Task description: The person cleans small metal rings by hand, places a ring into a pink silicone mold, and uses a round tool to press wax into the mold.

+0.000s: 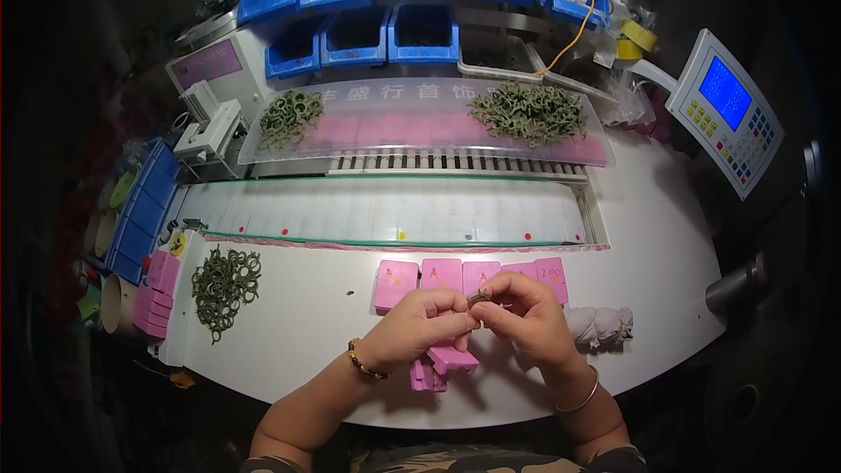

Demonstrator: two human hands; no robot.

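My two hands meet over the near middle of the white table. My right hand (pixel 524 322) pinches a small dark green ring (pixel 478 298) between thumb and forefinger. Closed, with fingers curled, my left hand (pixel 427 322) has its fingertips against the same ring. Right below the left fingers is a pink block (pixel 453 358), like a piece of a rubber mould; whether those fingers touch it is hidden. More pink mould pieces (pixel 424 377) lie under it. Beyond my hands stands a row of several pink blocks (pixel 441 275) with marks on top.
Green ring piles lie at left (pixel 225 287) and on a translucent sheet (pixel 394 133). A long white tray (pixel 377 210) crosses the table. Pink blocks (pixel 156 298) stack at left. A wrapped white bundle (pixel 599 326) lies right. Blue bins (pixel 423 35) and a control panel (pixel 727 109) stand beyond.
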